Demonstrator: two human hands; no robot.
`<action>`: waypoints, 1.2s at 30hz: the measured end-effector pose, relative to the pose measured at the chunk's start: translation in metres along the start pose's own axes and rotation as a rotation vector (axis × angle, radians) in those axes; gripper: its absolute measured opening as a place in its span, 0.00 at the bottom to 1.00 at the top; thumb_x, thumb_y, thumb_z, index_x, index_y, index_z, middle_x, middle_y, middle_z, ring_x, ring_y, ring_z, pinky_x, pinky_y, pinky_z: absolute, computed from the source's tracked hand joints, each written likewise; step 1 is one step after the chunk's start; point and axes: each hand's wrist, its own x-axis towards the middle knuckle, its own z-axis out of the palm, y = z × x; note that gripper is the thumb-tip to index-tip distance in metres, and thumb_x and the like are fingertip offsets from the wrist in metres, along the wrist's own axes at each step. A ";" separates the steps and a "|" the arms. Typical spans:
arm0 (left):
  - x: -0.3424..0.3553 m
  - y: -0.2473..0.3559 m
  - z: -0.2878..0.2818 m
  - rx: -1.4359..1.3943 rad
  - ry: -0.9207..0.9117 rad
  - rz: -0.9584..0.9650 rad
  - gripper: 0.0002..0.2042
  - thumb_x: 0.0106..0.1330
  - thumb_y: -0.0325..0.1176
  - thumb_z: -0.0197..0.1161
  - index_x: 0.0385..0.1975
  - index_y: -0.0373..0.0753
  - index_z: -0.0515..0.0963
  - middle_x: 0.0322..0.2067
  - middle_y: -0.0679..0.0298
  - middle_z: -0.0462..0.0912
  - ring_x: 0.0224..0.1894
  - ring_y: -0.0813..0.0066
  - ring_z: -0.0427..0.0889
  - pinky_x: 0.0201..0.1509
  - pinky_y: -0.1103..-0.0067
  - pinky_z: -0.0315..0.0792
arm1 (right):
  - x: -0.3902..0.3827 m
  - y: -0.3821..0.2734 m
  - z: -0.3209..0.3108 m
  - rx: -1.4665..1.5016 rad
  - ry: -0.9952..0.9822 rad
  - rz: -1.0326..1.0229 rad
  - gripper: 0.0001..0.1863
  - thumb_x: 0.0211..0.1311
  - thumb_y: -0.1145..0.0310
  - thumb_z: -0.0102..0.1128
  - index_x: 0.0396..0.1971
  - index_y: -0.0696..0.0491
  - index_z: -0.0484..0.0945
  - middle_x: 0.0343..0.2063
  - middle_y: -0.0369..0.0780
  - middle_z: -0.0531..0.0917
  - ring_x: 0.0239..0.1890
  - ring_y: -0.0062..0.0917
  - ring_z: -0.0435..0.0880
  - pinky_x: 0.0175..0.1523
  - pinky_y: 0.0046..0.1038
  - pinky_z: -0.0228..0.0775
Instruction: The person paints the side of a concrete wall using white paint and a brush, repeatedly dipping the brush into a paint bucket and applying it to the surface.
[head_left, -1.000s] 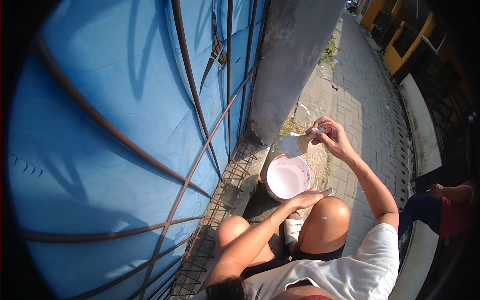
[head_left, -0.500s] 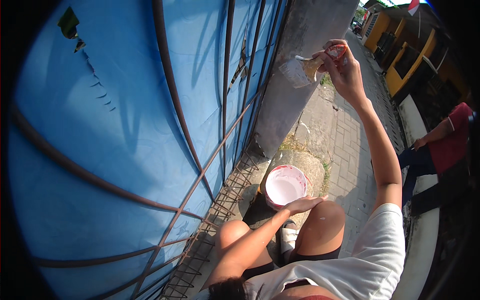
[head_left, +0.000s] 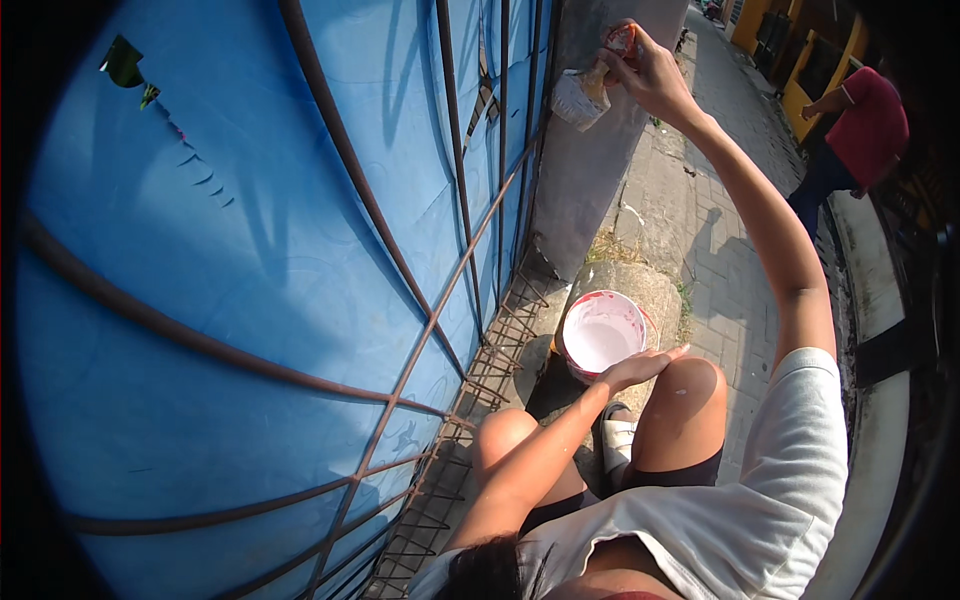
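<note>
My right hand is raised, its fingers pinched round the red, paint-smeared handle of a wide paintbrush. White paint coats the bristles, which lie against or just in front of the grey pillar; I cannot tell whether they touch. My left hand reaches out low, fingers stretched out beside my right knee and next to the bucket's near rim, holding nothing visible. Between my knees and the pillar stands a paint bucket with white paint inside and red smears round its rim.
Blue sheeting behind rusty metal bars fills the left side. Bent wire ends stick out along its foot. A paved lane runs along the right, where a person in a red shirt walks beside a low white wall.
My right hand has carried the paintbrush up and left along the pillar. The whole view has shifted a little. The person in red has moved farther up the lane.
</note>
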 end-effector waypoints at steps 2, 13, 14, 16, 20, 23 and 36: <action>0.001 -0.001 0.001 -0.004 0.000 0.000 0.35 0.68 0.58 0.38 0.58 0.28 0.64 0.60 0.51 0.66 0.65 0.66 0.60 0.68 0.76 0.50 | 0.005 -0.011 0.000 -0.045 0.013 -0.030 0.17 0.61 0.65 0.58 0.46 0.56 0.69 0.25 0.44 0.83 0.29 0.28 0.86 0.34 0.27 0.75; 0.002 -0.007 -0.003 -0.003 0.050 0.016 0.34 0.69 0.57 0.37 0.60 0.31 0.63 0.60 0.53 0.65 0.65 0.66 0.60 0.68 0.76 0.50 | 0.036 -0.099 -0.062 -0.355 0.209 -0.393 0.10 0.58 0.73 0.53 0.40 0.54 0.67 0.22 0.44 0.79 0.26 0.28 0.82 0.29 0.30 0.71; -0.001 -0.004 -0.002 -0.003 0.055 0.020 0.34 0.69 0.57 0.37 0.60 0.31 0.63 0.60 0.53 0.65 0.65 0.66 0.60 0.68 0.76 0.50 | 0.028 -0.092 -0.058 -0.290 0.180 -0.272 0.10 0.57 0.73 0.53 0.40 0.53 0.68 0.22 0.43 0.79 0.25 0.28 0.81 0.30 0.30 0.71; -0.006 0.003 0.000 0.020 0.046 0.032 0.33 0.69 0.57 0.38 0.60 0.31 0.63 0.61 0.53 0.64 0.65 0.65 0.59 0.68 0.76 0.50 | 0.015 -0.071 -0.041 -0.176 0.110 -0.166 0.10 0.57 0.73 0.53 0.39 0.53 0.68 0.22 0.41 0.77 0.24 0.27 0.79 0.32 0.29 0.72; -0.012 0.017 -0.002 0.032 -0.035 -0.084 0.34 0.68 0.57 0.38 0.62 0.32 0.60 0.64 0.54 0.60 0.67 0.66 0.56 0.69 0.76 0.48 | -0.001 -0.019 -0.006 -0.006 0.005 0.009 0.09 0.58 0.73 0.54 0.39 0.53 0.69 0.23 0.39 0.77 0.25 0.23 0.78 0.32 0.27 0.71; -0.014 0.019 -0.001 0.055 -0.061 -0.064 0.34 0.68 0.57 0.38 0.63 0.32 0.59 0.64 0.54 0.59 0.67 0.66 0.54 0.69 0.76 0.48 | 0.000 -0.007 0.005 -0.055 0.071 -0.177 0.16 0.62 0.66 0.56 0.46 0.57 0.68 0.26 0.45 0.83 0.29 0.29 0.86 0.33 0.27 0.75; -0.003 0.002 -0.001 0.041 0.020 -0.027 0.33 0.69 0.56 0.39 0.61 0.32 0.62 0.63 0.53 0.62 0.66 0.66 0.57 0.69 0.76 0.48 | 0.006 -0.020 -0.004 -0.108 -0.061 -0.065 0.14 0.61 0.68 0.56 0.44 0.55 0.66 0.25 0.46 0.82 0.27 0.31 0.85 0.30 0.29 0.75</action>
